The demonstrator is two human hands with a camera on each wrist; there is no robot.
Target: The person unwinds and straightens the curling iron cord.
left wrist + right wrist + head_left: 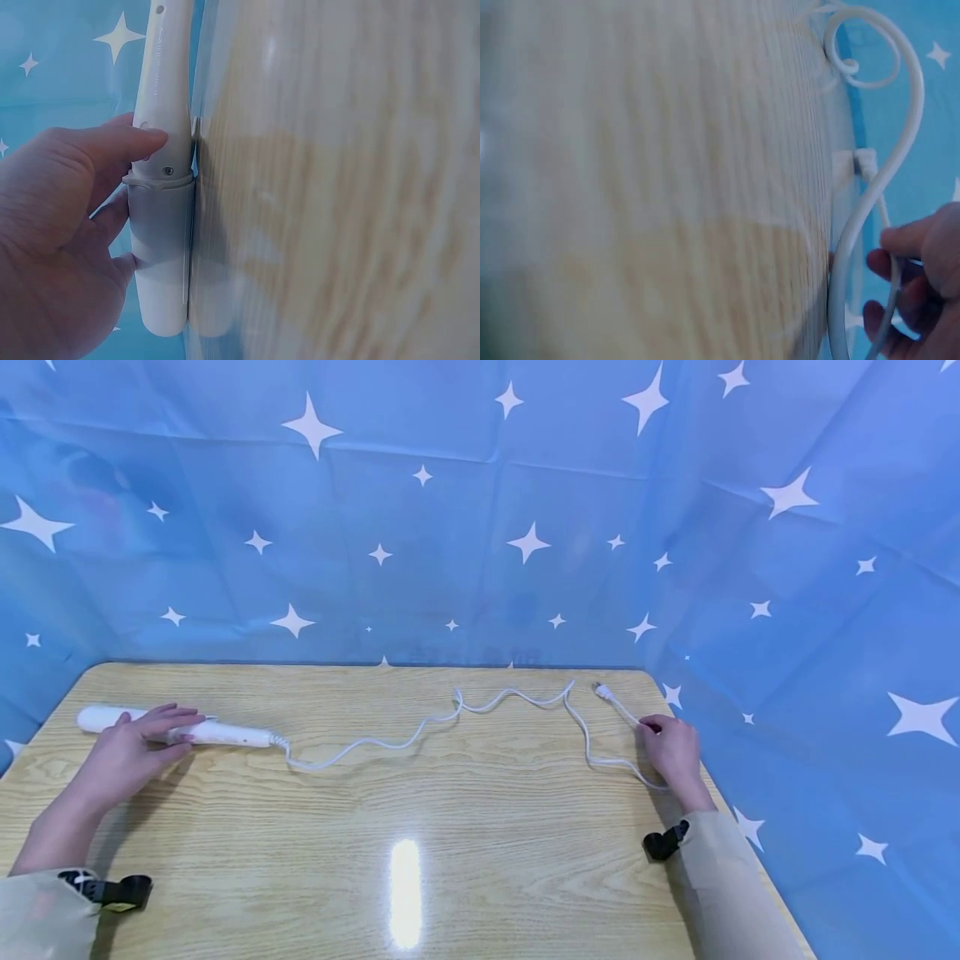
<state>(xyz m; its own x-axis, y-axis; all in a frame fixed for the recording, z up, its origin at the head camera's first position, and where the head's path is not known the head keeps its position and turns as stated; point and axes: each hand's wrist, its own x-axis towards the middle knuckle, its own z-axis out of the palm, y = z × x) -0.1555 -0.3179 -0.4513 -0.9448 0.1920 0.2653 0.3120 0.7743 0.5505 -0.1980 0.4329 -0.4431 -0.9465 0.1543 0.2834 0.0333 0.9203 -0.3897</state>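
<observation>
A white hair styling iron [236, 735] lies at the left of the table, its rounded wide end to the left. My left hand [123, 756] holds it around the middle, fingers over the top. In the left wrist view the thumb rests on the handle [161, 82] side, near a small button and above a grey-white collar. From the iron a white power cord [375, 743] runs in waves to the right. Near the plug [603, 692], my right hand [672, 752] pinches the cord between thumb and fingers; part of the cord is hidden under that hand.
The wood-grain table [480, 827] has a bright light reflection near its front. A blue curtain with white stars [480, 510] stands behind the back edge and along the right side. Black wrist cameras [127, 892] sit on both forearms.
</observation>
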